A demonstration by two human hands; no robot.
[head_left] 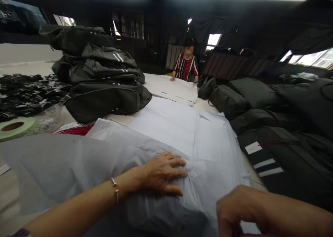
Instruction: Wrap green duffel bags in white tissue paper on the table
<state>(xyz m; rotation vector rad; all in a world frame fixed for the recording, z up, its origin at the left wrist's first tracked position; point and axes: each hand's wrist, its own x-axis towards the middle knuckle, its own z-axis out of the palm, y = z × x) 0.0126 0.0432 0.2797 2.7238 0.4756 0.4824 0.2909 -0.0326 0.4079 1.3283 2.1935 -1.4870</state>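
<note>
Now your left hand (163, 174) lies palm-down, fingers loosely spread, on the crinkled, translucent grey-white sheet (78, 164), gripping nothing that shows. That sheet sits right in front of you, overlapping the smooth, flat white paper (169, 120). Over on the near right, your right hand (239, 207) curls inward, fingertips hidden, so no telling whether it holds anything. For a neat result, I'd press lightly, ease those puckers outward from the palm, and avoid snagging the dark, white-striped fabric bag (293, 185).

Left fingers (180, 173) on crumpled sheeting (91, 164)
</note>
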